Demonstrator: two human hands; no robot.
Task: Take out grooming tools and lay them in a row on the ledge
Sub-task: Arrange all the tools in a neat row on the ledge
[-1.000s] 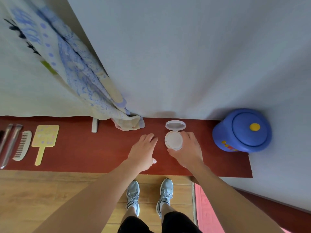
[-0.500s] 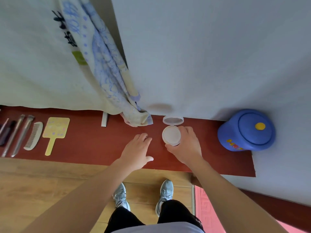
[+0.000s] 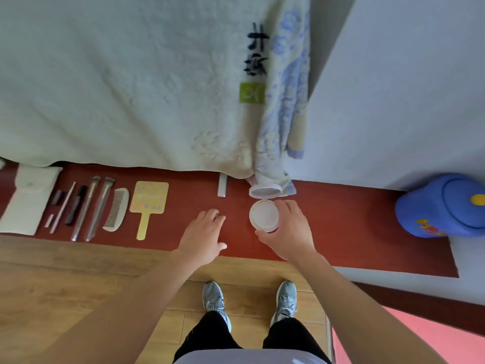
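Note:
On the red ledge (image 3: 349, 232) my right hand (image 3: 287, 229) grips an open white round compact (image 3: 263, 215), its lid standing up behind it. My left hand (image 3: 203, 236) rests flat and relaxed on the ledge just left of it, holding nothing. Further left a row lies side by side: a yellow hand mirror (image 3: 148, 206), a pale comb (image 3: 115, 208), two makeup brushes (image 3: 93, 207), a dark stick, thin pencils. A white pouch (image 3: 25, 199) lies at the far left.
A cream towel (image 3: 118, 82) and a blue-patterned towel (image 3: 284, 101) hang down to the ledge behind the compact. A small silver tube (image 3: 222, 185) lies under the towel edge. A blue round container (image 3: 446, 206) stands at the right end. Wooden floor and my shoes are below.
The view has swung left, bringing the pouch and whole row into sight. My right hand keeps its grip on the compact; my left hand stays beside it.

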